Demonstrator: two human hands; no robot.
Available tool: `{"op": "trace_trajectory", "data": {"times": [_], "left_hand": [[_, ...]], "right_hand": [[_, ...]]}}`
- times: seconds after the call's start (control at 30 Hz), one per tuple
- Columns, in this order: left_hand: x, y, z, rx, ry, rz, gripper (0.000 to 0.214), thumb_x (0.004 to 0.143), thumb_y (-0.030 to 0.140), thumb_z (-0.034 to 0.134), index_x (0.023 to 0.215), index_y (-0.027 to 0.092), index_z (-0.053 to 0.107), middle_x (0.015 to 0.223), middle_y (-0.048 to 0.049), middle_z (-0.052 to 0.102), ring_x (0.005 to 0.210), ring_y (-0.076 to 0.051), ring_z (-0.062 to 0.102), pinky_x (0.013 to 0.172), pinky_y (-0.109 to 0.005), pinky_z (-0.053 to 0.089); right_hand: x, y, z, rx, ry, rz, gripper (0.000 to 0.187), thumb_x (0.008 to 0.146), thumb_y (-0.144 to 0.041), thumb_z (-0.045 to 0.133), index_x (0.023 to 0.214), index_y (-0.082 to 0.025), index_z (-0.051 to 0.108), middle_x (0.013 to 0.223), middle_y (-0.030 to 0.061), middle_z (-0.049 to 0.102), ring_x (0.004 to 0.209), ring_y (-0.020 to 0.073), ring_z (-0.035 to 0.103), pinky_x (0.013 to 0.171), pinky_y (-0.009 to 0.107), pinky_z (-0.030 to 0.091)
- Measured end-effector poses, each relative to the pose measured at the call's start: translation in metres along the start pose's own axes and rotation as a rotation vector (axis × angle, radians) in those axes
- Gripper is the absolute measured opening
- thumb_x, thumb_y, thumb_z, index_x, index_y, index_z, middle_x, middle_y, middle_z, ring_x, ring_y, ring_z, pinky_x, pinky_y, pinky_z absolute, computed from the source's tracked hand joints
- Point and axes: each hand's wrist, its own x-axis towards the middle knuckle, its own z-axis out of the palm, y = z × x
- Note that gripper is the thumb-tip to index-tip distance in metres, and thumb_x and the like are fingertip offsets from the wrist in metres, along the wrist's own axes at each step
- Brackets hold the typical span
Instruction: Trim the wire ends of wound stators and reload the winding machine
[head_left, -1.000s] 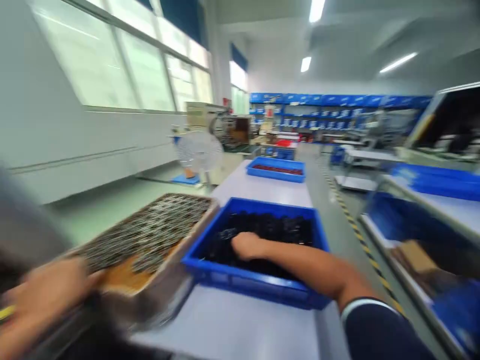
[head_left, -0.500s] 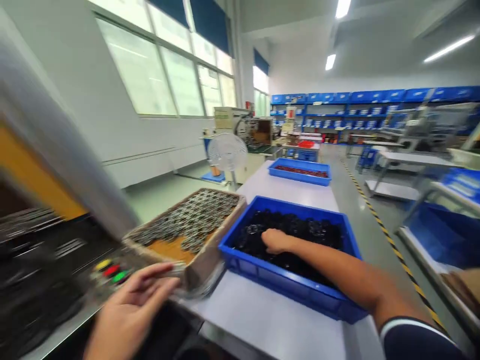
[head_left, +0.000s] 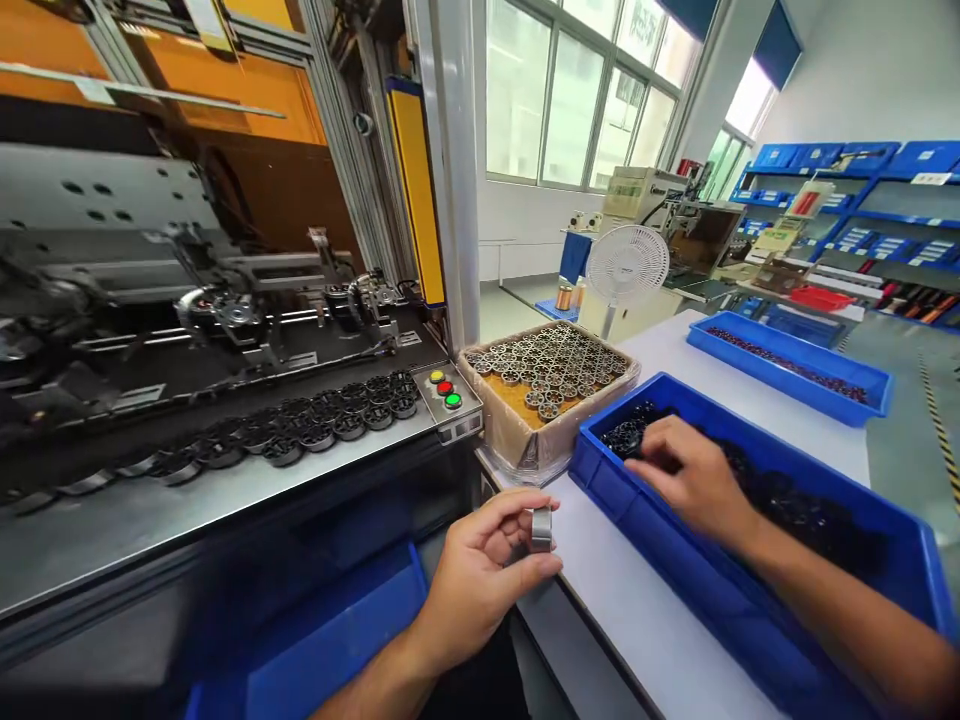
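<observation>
My left hand (head_left: 487,565) grips a short silver metal ring (head_left: 541,530) between thumb and fingers, in front of the carton. My right hand (head_left: 694,480) is at the near left part of a blue bin (head_left: 637,505) of black plastic parts (head_left: 795,500). Its fingers are curled with the thumb toward them; whatever they may hold is hidden. Beyond my left hand, a plastic-lined carton (head_left: 517,430) holds many spoked metal cores (head_left: 555,365), with bare brown board showing at its near side.
At left stands a machine with a metal ledge (head_left: 300,490) bearing rows of black-and-metal cores (head_left: 315,430). Its button box (head_left: 454,405) has yellow, red and green buttons. A second blue tray (head_left: 795,375) and a white fan (head_left: 626,265) are farther back. Below lies a blue bin (head_left: 337,650).
The view has swung left toward the machine. My right hand has drawn back toward the bin's near edge. The metal ring now shows clearly in my left hand.
</observation>
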Motion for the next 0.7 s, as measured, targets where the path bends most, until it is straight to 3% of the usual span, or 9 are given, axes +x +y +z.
{"op": "trace_trajectory", "data": {"times": [0.07,0.13,0.2,0.33,0.53,0.7], "left_hand": [[0.001,-0.007,0.007,-0.044,-0.038,-0.06,0.044,0.057,0.01,0.089,0.098,0.019,0.078,0.096,-0.0073,0.077,0.077,-0.015,0.071,0.071,-0.023,0.06],[0.001,-0.015,0.014,-0.068,-0.062,-0.112,0.047,0.052,0.008,0.091,0.097,0.018,0.078,0.094,-0.0081,0.078,0.077,-0.018,0.072,0.071,-0.026,0.061],[0.0,-0.022,0.019,-0.064,-0.056,-0.134,0.048,0.049,0.008,0.092,0.094,0.018,0.078,0.09,-0.0074,0.08,0.077,-0.019,0.074,0.071,-0.027,0.062],[-0.001,-0.028,0.02,-0.018,-0.038,-0.131,0.045,0.05,0.008,0.092,0.092,0.019,0.079,0.09,-0.0065,0.081,0.081,-0.021,0.076,0.078,-0.027,0.063],[-0.003,-0.028,0.014,-0.009,-0.041,-0.096,0.043,0.053,0.008,0.09,0.094,0.018,0.078,0.094,-0.0068,0.081,0.087,-0.022,0.077,0.083,-0.028,0.063],[-0.003,-0.028,0.013,-0.043,-0.047,-0.17,0.046,0.052,0.009,0.091,0.095,0.017,0.077,0.09,-0.0069,0.08,0.083,-0.023,0.077,0.079,-0.031,0.064]], "right_hand": [[-0.016,-0.041,0.0,0.251,0.155,-0.332,0.014,0.089,-0.026,0.068,0.084,-0.022,0.056,0.084,0.0045,0.062,0.076,0.0168,0.062,0.066,0.03,0.055],[-0.03,-0.07,0.006,0.341,0.181,-0.473,0.007,0.091,-0.021,0.064,0.091,-0.021,0.058,0.082,0.0043,0.061,0.075,0.0157,0.062,0.063,0.027,0.054],[-0.038,-0.082,0.015,0.342,0.188,-0.513,0.003,0.093,-0.017,0.059,0.095,-0.019,0.059,0.082,0.0053,0.062,0.076,0.0158,0.062,0.063,0.026,0.054],[-0.042,-0.075,0.024,0.3,0.215,-0.536,0.004,0.093,-0.018,0.057,0.096,-0.018,0.059,0.083,0.0066,0.063,0.075,0.0164,0.062,0.061,0.027,0.054],[-0.036,-0.07,0.019,0.351,0.223,-0.532,0.027,0.092,-0.016,0.06,0.119,-0.017,0.055,0.095,0.0086,0.067,0.09,0.0178,0.066,0.074,0.03,0.059],[-0.035,-0.071,0.018,0.294,0.237,-0.555,0.028,0.093,-0.018,0.062,0.121,-0.016,0.057,0.098,0.0111,0.067,0.09,0.0186,0.067,0.074,0.03,0.06]]}}
